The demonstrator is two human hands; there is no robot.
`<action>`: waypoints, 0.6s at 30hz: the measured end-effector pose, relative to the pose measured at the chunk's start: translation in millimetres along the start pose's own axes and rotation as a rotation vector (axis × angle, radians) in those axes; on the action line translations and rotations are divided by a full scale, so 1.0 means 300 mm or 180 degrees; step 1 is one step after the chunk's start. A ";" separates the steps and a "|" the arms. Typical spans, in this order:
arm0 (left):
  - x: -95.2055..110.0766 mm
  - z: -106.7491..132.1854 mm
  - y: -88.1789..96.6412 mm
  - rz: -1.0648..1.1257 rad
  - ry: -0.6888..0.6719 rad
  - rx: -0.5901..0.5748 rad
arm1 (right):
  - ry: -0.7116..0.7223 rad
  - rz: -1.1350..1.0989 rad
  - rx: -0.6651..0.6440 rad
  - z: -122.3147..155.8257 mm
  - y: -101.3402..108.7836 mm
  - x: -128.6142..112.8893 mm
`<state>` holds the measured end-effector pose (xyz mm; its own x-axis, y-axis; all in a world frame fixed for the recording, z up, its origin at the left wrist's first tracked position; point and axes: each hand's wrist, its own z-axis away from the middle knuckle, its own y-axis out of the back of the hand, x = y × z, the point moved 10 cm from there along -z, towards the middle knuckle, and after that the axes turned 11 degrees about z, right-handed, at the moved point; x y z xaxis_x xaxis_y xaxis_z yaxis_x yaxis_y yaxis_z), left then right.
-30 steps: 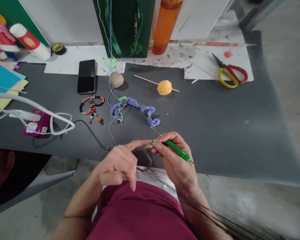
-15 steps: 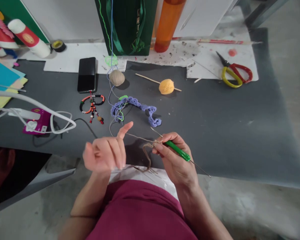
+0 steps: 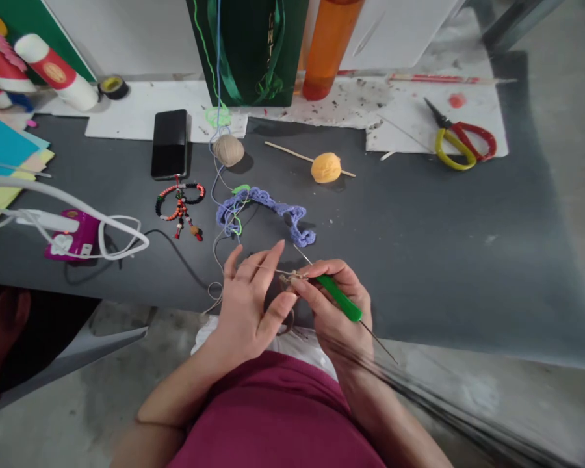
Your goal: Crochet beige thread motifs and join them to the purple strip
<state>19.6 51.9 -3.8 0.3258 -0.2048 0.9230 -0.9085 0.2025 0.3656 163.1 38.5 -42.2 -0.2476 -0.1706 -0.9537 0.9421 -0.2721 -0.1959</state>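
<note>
One purple crochet strip [image 3: 276,207] just beyond the hook [image 3: 340,299]

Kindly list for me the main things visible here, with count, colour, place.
Table: 1, grey, centre
Bag: 1, dark green, back
Bottle: 1, orange, back
Scissors: 1, red/yellow handles, back right
Phone: 1, black, back left
Tape roll: 1, black/yellow, back left
Tubes: several, red/white, far left
Papers: several, blue/yellow, left edge
Adapter: 1, purple, left
Cables: several, white, by adapter
Bracelet: 1, orange/black, below phone
Yarn ball: 1, beige, before bag
Stick: 1, pale, table middle
Ball: 1, yellow, covering part of stick
Crocheted strip: 1, lilac, table middle
Hook: 1, green handle, right hand
Small piece: 1, beige, right hand
Shirt: 1, maroon, bottom
Left hand: 1, bare, beside right hand
Right hand: 1, bare, holding hook
</note>
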 end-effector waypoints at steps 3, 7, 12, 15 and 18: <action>-0.064 0.003 -0.023 0.1463 0.0586 0.0185 | 0.0084 0.0033 0.0073 0.013 0.001 -0.003; -0.125 0.002 -0.050 0.2773 0.0968 0.0588 | 0.0181 0.0125 0.0104 0.031 0.001 -0.009; -0.144 -0.003 -0.079 0.3325 0.1260 0.0575 | 0.0308 0.0603 0.0157 0.039 0.020 -0.026; -0.150 -0.002 -0.077 0.3462 0.1409 0.0510 | 0.0681 0.1269 0.0290 0.046 0.051 -0.077; -0.156 -0.003 -0.077 0.3552 0.1506 0.0360 | 0.1340 0.1631 0.0341 0.072 0.073 -0.152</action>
<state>25.5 57.5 -55.5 -0.6072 0.4029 0.6849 -0.7605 -0.0450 -0.6477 190.1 20.0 2.0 0.3547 0.0748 -0.9320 0.8841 -0.3512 0.3083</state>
